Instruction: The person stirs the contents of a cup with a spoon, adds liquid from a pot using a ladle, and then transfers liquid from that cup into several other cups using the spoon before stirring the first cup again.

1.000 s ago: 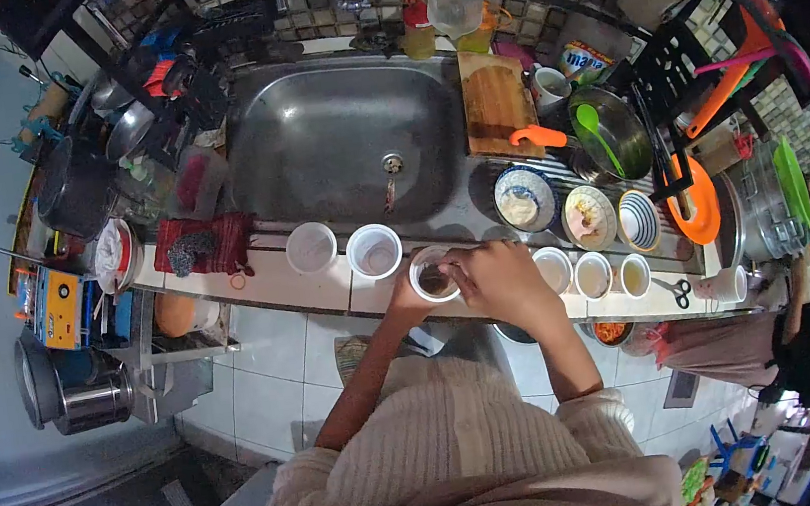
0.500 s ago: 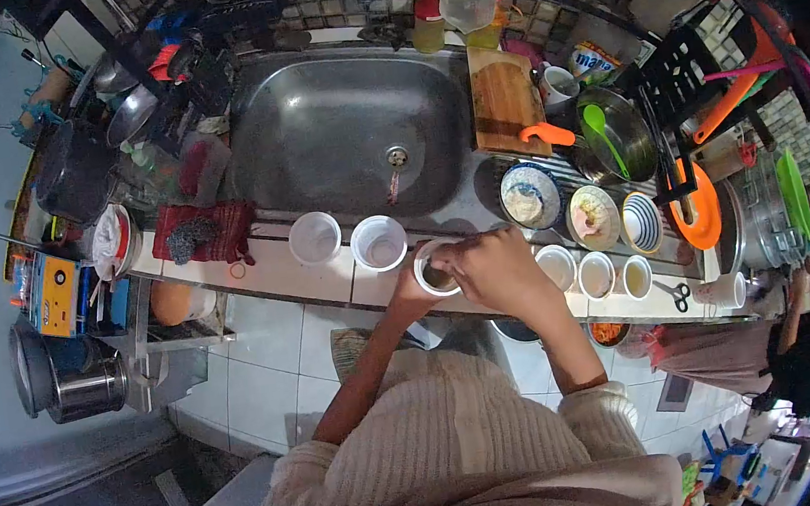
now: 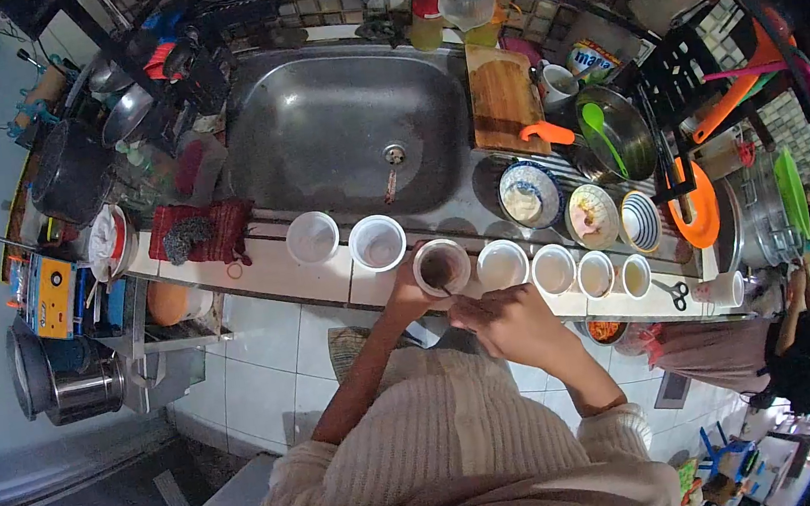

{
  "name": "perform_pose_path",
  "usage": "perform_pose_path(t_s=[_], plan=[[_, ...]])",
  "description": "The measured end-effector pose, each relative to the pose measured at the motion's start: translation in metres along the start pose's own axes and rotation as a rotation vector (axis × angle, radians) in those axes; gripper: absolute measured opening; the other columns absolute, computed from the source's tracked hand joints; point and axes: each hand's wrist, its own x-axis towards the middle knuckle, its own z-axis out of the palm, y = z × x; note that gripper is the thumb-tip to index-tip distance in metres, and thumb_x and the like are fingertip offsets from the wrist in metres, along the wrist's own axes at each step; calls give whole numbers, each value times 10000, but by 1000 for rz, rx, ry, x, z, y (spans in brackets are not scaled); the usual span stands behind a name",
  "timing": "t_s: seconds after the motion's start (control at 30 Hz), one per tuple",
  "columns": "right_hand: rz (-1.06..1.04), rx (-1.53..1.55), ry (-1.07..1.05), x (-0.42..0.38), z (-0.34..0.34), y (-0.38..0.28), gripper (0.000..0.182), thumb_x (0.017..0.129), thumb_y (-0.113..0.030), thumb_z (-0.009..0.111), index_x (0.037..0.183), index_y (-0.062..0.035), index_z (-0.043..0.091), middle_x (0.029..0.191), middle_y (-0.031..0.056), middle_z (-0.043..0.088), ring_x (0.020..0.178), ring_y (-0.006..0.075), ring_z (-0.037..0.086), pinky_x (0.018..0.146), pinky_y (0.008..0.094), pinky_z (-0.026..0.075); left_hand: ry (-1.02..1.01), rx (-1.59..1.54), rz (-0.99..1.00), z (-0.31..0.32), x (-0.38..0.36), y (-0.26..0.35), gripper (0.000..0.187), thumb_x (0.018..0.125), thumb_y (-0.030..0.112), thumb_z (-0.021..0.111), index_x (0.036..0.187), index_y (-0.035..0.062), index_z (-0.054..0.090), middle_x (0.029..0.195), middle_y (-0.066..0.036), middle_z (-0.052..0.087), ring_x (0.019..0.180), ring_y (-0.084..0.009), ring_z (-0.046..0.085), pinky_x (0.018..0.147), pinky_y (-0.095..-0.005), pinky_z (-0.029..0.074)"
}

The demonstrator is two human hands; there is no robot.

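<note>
My left hand is wrapped round the side of a white plastic cup at the counter's front edge. Dark brownish contents show inside it. Over the cup's near rim, my right hand pinches a thin dark utensil, perhaps a spoon; its lower end is hard to make out. Left of the held cup stand two white cups, one near it and one farther off. To its right, a cup with pale contents begins a row of several more.
Behind the cups lies a steel sink. A cutting board, a pot, bowls and black scissors are on the right. At left are a red cloth and pans. Another person is at far right.
My right hand has drawn back toward me and down from over the cup's mouth. The cup's inside and the neighbouring cup to the right now show.
</note>
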Motion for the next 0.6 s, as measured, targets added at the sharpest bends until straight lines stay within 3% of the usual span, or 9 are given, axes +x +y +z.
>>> perform_pose_path(t_s=[0.33, 0.4, 0.47, 0.6], plan=[[111, 51, -42, 6, 3, 17, 196, 676, -103, 616, 872, -92, 609, 671, 92, 611, 592, 233, 602, 519, 340, 465, -33, 34, -74, 0, 3, 8, 579, 538, 170, 819, 1016, 38, 520, 983, -74, 579, 905, -161, 564, 797, -311, 454], [146, 45, -20, 5, 7, 17, 150, 717, -122, 610, 863, -83, 616, 682, 101, 614, 579, 245, 597, 515, 341, 461, -33, 66, -70, -1, 2, 8, 581, 538, 173, 822, 1016, 37, 522, 987, -75, 581, 906, -160, 565, 799, -310, 454], [218, 68, 8, 7, 9, 17, 124, 743, -131, 599, 853, -78, 621, 665, 107, 610, 562, 255, 592, 505, 340, 455, -61, 66, -118, -2, 1, 15, 558, 610, 143, 774, 1076, 36, 487, 1036, -90, 570, 964, -175, 549, 850, -327, 436], [391, 164, 165, 7, 22, 27, 149, 774, -214, 581, 849, -104, 647, 587, 134, 577, 507, 278, 565, 465, 360, 431, -71, 61, -97, 1, 2, 9, 520, 646, 103, 744, 1086, 29, 477, 1036, -96, 569, 962, -177, 550, 847, -322, 438]])
